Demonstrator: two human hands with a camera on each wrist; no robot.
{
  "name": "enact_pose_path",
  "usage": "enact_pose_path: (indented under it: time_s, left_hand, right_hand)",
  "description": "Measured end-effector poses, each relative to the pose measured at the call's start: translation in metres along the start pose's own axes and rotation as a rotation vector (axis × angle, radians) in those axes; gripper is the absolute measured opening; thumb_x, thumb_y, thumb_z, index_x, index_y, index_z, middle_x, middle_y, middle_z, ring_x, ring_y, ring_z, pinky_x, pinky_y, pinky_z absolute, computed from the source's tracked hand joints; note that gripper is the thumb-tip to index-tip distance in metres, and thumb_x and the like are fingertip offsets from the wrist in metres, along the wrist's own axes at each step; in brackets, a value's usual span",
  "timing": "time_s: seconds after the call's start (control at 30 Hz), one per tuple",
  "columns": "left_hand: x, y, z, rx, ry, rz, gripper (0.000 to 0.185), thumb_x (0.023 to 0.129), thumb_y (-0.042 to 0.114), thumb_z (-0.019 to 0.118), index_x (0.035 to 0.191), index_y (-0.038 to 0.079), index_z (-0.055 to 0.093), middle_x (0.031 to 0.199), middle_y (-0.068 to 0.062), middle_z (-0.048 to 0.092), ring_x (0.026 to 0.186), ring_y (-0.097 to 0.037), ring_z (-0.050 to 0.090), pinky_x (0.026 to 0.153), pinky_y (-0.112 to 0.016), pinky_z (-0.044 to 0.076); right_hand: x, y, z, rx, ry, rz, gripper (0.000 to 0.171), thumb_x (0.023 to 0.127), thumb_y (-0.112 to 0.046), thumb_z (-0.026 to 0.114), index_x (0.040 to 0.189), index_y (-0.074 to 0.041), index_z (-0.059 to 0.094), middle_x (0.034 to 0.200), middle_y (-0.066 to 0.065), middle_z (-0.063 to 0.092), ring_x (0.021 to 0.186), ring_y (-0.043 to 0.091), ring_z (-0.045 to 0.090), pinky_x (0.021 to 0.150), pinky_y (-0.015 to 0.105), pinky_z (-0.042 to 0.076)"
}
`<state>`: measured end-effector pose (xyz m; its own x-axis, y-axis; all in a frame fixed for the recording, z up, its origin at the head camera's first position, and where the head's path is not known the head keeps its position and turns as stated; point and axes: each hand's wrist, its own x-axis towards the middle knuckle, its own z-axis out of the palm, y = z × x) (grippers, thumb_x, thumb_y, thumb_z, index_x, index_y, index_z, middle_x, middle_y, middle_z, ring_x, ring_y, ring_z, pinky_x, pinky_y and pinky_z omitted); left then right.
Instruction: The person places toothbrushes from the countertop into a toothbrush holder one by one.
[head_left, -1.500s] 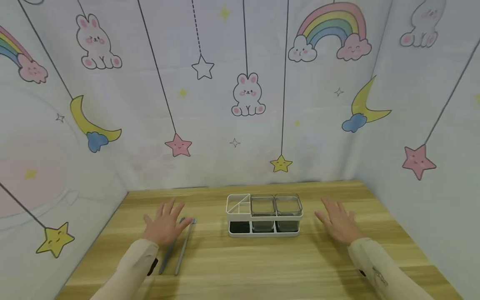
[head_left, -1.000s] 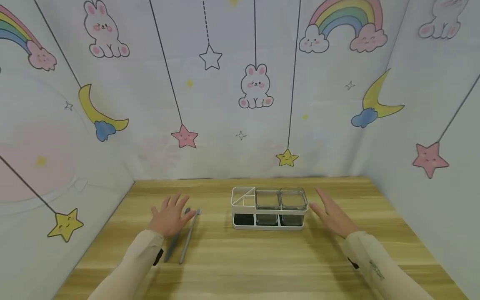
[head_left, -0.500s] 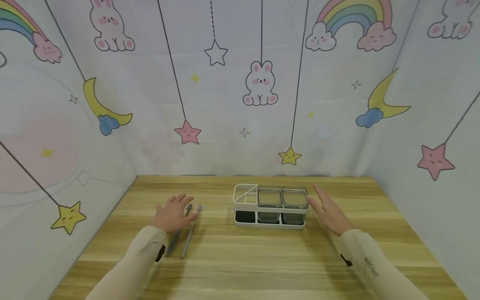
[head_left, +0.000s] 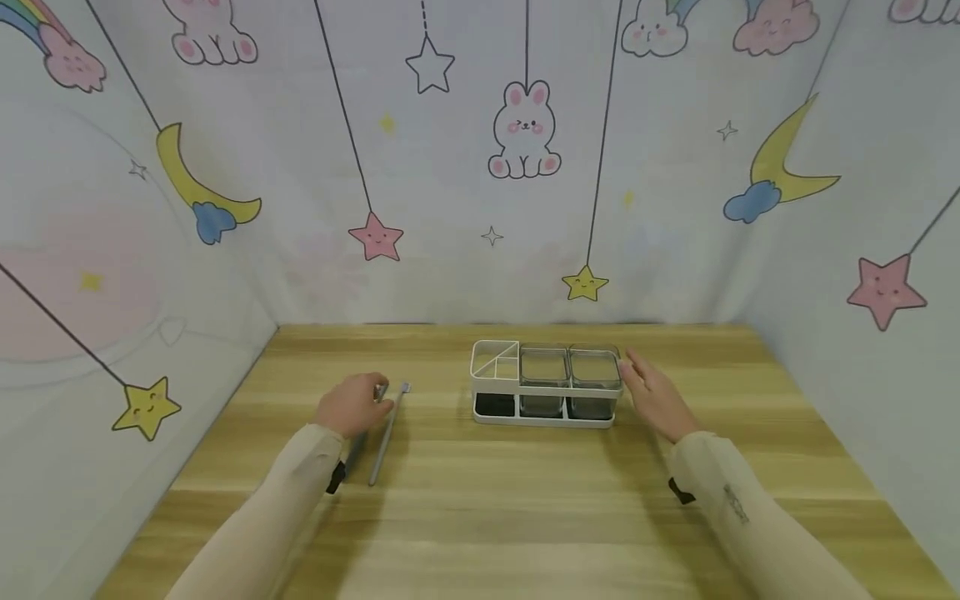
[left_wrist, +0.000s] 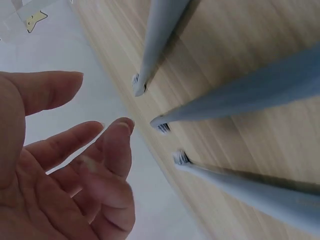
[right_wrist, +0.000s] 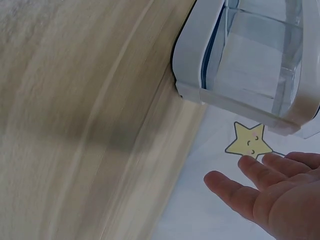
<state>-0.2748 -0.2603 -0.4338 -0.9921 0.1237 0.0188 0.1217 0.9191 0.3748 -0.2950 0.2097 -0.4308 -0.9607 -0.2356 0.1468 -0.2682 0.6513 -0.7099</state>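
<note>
Looking into a small staged booth, more a recording set-up than a lived-in room. Standing on three sides beyond both hands, pale fabric walls [head_left: 450, 275] printed with nursery cartoons: rabbit [head_left: 525, 131], moons, stars. Lying under the hands, a bare wood-grain tabletop [head_left: 525, 500]. Sitting just left of the right hand [head_left: 654, 398], a white desk organiser [head_left: 546, 385] with clear cups.

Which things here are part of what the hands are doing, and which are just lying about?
In use:
left hand over grey toothbrushes
right hand beside white organiser

Lying about:
wooden table
cartoon backdrop
</note>
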Motion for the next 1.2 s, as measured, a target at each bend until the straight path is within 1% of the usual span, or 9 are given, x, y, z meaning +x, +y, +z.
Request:
enact_pose_path:
  time_s: [0.17,0.27,0.33,0.4,0.5,0.6,0.77,0.97,1.2]
  left_hand:
    - [-0.001,0.006,0.001,-0.013,-0.012,-0.064,0.044,0.093,0.024,0.064,0.129,-0.002,0.061,0.075,-0.003,0.066,0.055,-0.012,0.053,0.045,-0.029,0.041]
    - [0.001,0.009,0.003,-0.003,-0.018,-0.09,0.047,0.094,0.027,0.064,0.131,-0.001,0.061,0.066,-0.004,0.062,0.048,-0.012,0.044,0.042,-0.027,0.034]
    - [0.003,0.01,0.004,0.005,-0.029,-0.095,0.048,0.094,0.029,0.063,0.132,0.0,0.061,0.075,-0.009,0.067,0.048,-0.012,0.042,0.042,-0.026,0.032]
    - [0.005,0.01,0.006,0.011,-0.041,-0.102,0.048,0.094,0.029,0.062,0.132,0.0,0.06,0.097,-0.015,0.071,0.05,-0.013,0.045,0.043,-0.027,0.034]
    - [0.008,0.009,0.008,0.019,-0.062,-0.108,0.05,0.093,0.029,0.062,0.132,-0.002,0.059,0.126,-0.021,0.063,0.056,-0.017,0.051,0.046,-0.029,0.038]
    - [0.01,0.01,0.011,0.025,-0.072,-0.118,0.051,0.093,0.029,0.063,0.133,-0.003,0.059,0.133,-0.023,0.058,0.065,-0.02,0.057,0.051,-0.031,0.044]
    - [0.01,0.013,0.014,0.026,-0.07,-0.137,0.05,0.093,0.027,0.064,0.13,-0.006,0.059,0.117,-0.023,0.066,0.07,-0.022,0.061,0.058,-0.035,0.051]
    - [0.009,0.016,0.014,0.028,-0.076,-0.163,0.044,0.091,0.019,0.061,0.124,-0.01,0.059,0.117,-0.026,0.064,0.068,-0.023,0.058,0.055,-0.033,0.049]
    - [0.011,0.017,0.021,0.028,-0.117,-0.171,0.026,0.09,0.015,0.063,0.104,-0.006,0.065,0.076,-0.01,0.063,0.056,-0.02,0.059,0.047,-0.03,0.048]
  right_hand:
    - [0.0,-0.003,0.0,0.02,-0.014,0.004,0.069,0.108,-0.045,0.027,0.154,0.006,0.021,0.156,0.028,0.024,0.143,0.046,0.023,0.114,0.059,0.018]
    - [0.001,0.0,0.001,0.032,-0.027,-0.002,0.069,0.108,-0.045,0.026,0.154,0.006,0.021,0.157,0.027,0.022,0.144,0.045,0.02,0.114,0.059,0.017]
    - [0.002,0.001,0.002,0.04,-0.036,0.0,0.069,0.108,-0.046,0.025,0.154,0.005,0.021,0.157,0.027,0.022,0.144,0.045,0.02,0.114,0.058,0.017]
    - [0.003,0.003,0.003,0.044,-0.033,0.001,0.07,0.108,-0.047,0.025,0.154,0.006,0.022,0.157,0.027,0.024,0.144,0.045,0.021,0.115,0.057,0.018]
    - [0.004,0.003,0.003,0.05,-0.031,0.007,0.071,0.108,-0.048,0.025,0.153,0.007,0.023,0.156,0.028,0.025,0.144,0.045,0.021,0.115,0.057,0.018]
    - [0.005,0.003,0.003,0.06,-0.037,0.014,0.072,0.107,-0.049,0.025,0.152,0.008,0.023,0.156,0.029,0.025,0.144,0.045,0.021,0.115,0.057,0.017]
    - [0.008,0.003,0.002,0.078,-0.065,0.022,0.073,0.107,-0.05,0.025,0.154,0.005,0.02,0.156,0.027,0.027,0.145,0.044,0.02,0.115,0.057,0.017]
    - [0.011,0.003,0.002,0.077,-0.075,0.03,0.071,0.107,-0.051,0.025,0.156,0.0,0.019,0.158,0.024,0.023,0.145,0.042,0.019,0.116,0.057,0.016]
    - [0.008,0.004,0.003,0.076,-0.08,0.054,0.069,0.108,-0.048,0.025,0.156,0.001,0.02,0.157,0.025,0.025,0.145,0.043,0.019,0.115,0.058,0.016]
